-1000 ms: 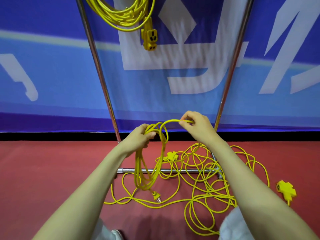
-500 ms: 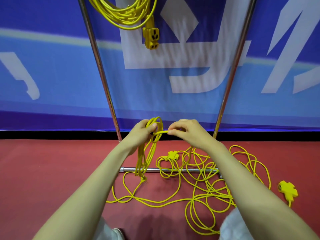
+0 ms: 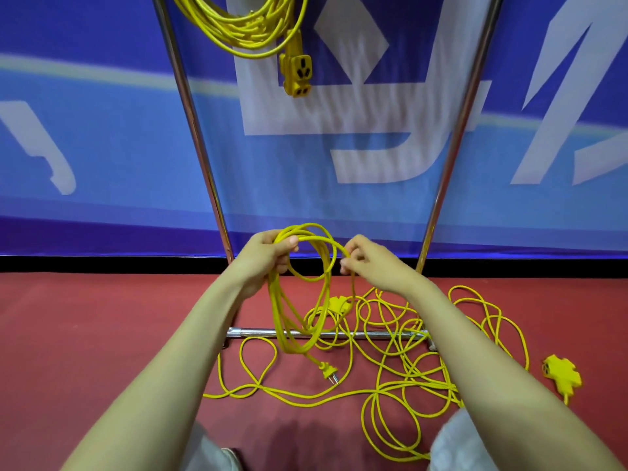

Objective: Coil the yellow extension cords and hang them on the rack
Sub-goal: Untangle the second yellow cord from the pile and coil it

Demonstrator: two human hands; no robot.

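Left hand [image 3: 265,263] grips the looped yellow cord [image 3: 289,321], plug [image 3: 328,370] dangling, while the right hand [image 3: 372,268] pinches one strand

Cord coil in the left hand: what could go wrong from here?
1. The loose cord lies in overlapping loops across the rack's bottom bar; pulling more in may knot or snag it.
2. The plug dangles under the coil held by the left hand and could hook a floor loop.
3. The right hand only pinches the outer loop; it might slip.
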